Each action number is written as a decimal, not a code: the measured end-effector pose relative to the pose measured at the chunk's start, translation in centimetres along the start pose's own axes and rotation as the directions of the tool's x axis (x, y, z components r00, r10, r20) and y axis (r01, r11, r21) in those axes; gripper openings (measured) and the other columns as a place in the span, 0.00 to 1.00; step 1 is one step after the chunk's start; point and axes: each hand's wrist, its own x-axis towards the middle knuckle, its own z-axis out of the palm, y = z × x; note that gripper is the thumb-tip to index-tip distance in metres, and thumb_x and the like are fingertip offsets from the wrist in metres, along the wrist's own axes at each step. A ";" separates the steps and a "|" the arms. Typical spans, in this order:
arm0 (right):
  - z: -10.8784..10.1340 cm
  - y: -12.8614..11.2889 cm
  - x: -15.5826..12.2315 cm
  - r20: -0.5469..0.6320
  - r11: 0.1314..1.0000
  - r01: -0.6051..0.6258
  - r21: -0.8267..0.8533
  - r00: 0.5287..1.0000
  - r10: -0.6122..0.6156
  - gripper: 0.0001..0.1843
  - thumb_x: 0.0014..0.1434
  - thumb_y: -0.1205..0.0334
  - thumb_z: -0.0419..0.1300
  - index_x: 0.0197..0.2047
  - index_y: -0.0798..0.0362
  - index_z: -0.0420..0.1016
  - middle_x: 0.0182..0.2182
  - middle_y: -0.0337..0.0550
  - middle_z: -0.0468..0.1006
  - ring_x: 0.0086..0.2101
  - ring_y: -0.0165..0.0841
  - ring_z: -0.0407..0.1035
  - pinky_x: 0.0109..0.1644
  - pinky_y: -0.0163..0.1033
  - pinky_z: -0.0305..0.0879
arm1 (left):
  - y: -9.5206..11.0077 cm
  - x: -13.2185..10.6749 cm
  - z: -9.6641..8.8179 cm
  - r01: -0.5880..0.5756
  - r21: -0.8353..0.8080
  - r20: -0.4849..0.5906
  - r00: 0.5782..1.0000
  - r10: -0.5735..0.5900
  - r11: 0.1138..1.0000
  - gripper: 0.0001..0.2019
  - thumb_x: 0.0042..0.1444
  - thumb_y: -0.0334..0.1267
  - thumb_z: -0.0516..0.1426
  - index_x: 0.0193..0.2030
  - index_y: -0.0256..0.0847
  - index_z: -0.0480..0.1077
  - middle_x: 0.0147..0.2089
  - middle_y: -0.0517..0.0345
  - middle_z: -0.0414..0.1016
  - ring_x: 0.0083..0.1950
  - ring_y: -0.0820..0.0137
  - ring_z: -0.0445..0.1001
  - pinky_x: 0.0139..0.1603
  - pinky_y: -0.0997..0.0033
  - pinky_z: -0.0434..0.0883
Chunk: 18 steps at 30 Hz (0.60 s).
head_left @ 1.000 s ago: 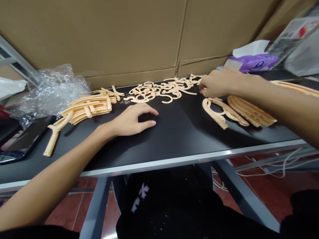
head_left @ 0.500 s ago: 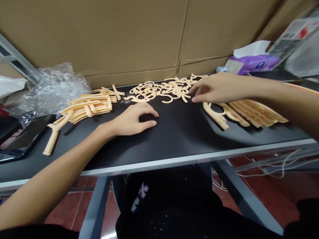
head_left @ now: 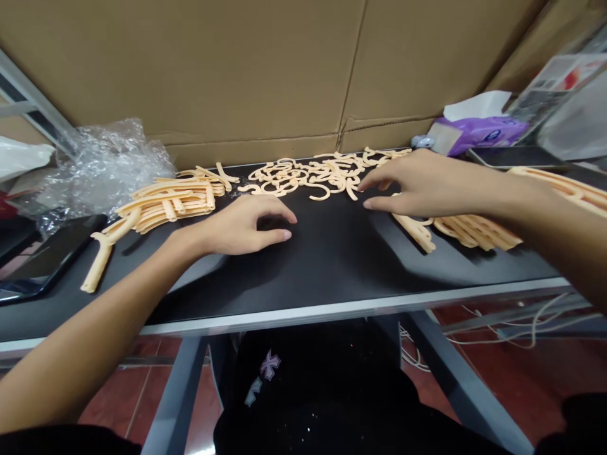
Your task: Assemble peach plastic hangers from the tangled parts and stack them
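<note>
Shifted toward the front of the black table (head_left: 332,268), the right hand (head_left: 420,188) hung open and empty, just right of the tangled peach moulded pieces (head_left: 303,178). The left hand (head_left: 241,229) rested open, grasping nothing, those pieces just beyond it.

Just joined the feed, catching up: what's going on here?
One person is working bare-handed at a black table. Their right hand is open, with its fingertips beside a tangled heap of peach moulded pieces, and appears empty. Their left hand rests on the tabletop, also empty. A bundle of straight pieces lies to the left, and a stack of curved pieces to the right.
</note>
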 end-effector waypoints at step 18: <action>5.0 -8.2 3.7 -0.292 0.961 0.275 0.041 0.923 -0.252 0.20 0.71 0.57 0.52 0.46 0.54 0.86 0.43 0.54 0.85 0.45 0.45 0.76 0.52 0.50 0.66 | -5.2 -13.8 -7.1 0.529 0.508 -0.306 0.848 -0.432 0.679 0.23 0.64 0.55 0.55 0.57 0.45 0.78 0.50 0.50 0.79 0.50 0.56 0.76 0.58 0.56 0.73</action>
